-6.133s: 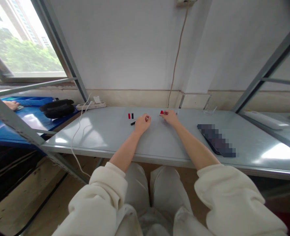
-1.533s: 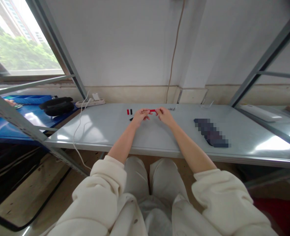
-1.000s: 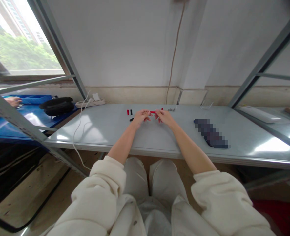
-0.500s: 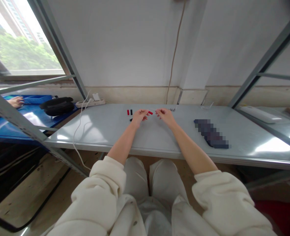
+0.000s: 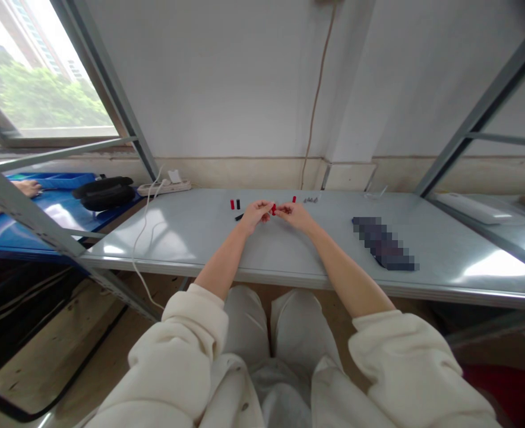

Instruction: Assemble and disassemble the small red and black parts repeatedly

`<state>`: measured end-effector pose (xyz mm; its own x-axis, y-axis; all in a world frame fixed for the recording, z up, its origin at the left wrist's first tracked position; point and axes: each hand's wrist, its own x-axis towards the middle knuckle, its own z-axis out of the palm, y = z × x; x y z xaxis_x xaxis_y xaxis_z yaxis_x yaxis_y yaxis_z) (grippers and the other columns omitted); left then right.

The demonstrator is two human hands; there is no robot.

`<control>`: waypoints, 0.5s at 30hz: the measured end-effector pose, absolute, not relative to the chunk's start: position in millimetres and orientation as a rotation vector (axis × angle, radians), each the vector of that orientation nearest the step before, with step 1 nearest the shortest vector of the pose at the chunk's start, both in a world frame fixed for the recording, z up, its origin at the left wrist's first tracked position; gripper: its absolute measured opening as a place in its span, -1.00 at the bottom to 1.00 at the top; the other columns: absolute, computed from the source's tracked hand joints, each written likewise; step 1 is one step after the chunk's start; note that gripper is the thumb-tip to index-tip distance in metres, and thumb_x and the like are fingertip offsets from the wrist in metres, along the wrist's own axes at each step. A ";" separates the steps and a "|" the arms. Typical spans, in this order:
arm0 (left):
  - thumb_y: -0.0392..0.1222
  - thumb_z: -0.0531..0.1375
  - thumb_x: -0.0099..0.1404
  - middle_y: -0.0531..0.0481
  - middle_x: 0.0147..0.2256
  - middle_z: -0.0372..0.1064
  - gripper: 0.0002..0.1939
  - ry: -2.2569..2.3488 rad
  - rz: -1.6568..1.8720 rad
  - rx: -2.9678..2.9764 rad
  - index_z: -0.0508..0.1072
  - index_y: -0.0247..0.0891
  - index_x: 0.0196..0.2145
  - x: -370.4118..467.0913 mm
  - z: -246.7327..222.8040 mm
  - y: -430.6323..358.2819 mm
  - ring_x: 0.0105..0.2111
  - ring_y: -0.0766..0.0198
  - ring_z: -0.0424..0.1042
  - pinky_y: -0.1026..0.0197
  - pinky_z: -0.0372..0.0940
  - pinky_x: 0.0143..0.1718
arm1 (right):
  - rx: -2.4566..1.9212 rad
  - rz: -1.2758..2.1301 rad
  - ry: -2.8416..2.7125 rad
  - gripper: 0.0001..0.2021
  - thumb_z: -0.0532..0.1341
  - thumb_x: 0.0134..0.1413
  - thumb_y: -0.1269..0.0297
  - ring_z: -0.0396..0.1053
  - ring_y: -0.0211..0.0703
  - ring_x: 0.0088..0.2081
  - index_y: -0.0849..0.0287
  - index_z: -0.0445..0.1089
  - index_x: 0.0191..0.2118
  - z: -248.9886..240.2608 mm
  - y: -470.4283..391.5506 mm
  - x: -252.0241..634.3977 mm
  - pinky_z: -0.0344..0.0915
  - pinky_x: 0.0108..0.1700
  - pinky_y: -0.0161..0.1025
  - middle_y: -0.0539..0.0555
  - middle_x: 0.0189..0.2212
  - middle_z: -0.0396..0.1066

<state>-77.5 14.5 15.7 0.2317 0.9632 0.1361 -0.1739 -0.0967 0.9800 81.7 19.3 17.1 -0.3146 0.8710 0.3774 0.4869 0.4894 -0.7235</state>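
Over the middle of the grey table my left hand point(image 5: 256, 214) pinches a small red cylinder point(image 5: 274, 208), its exact kind too small to make out. From the right, my right hand point(image 5: 294, 215) meets it, thumb and fingertips closed at the same red piece. Whether another small part sits between the fingertips is hidden. Just behind my right hand stands another red cylinder point(image 5: 294, 199). Left of my left hand are a red cylinder point(image 5: 232, 204) and a black cylinder point(image 5: 238, 204) side by side, with a black piece point(image 5: 239, 217) lying nearer my wrist.
Several small metallic pieces point(image 5: 310, 200) lie behind my right hand. A pixelated dark object point(image 5: 385, 244) rests at the right. A power strip point(image 5: 167, 186) with a white cable point(image 5: 140, 232) is at the back left. Another person's hand point(image 5: 29, 188) is over a blue table.
My right hand has moved left to meet my left hand at the red cylinder, which has turned more upright. The red cylinder behind my right hand has come into view.
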 end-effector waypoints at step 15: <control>-0.17 0.08 0.18 0.08 -0.59 0.29 -0.87 1.436 1.325 1.848 0.34 -0.28 -0.42 -76.5 11.7 14.3 -0.60 0.43 0.23 0.33 0.14 -0.46 | -1.363 0.400 -2.055 -0.83 0.18 -0.11 0.23 0.23 -0.30 -0.51 0.25 0.38 -0.51 18.4 21.8 92.7 0.12 -0.42 -0.36 0.02 -0.59 0.35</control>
<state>-76.5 14.3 11.7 -0.0028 0.9121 0.4099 0.4815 -0.3580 0.8000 92.7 21.8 18.4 -0.2639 0.9040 0.3362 0.7118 0.4178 -0.5646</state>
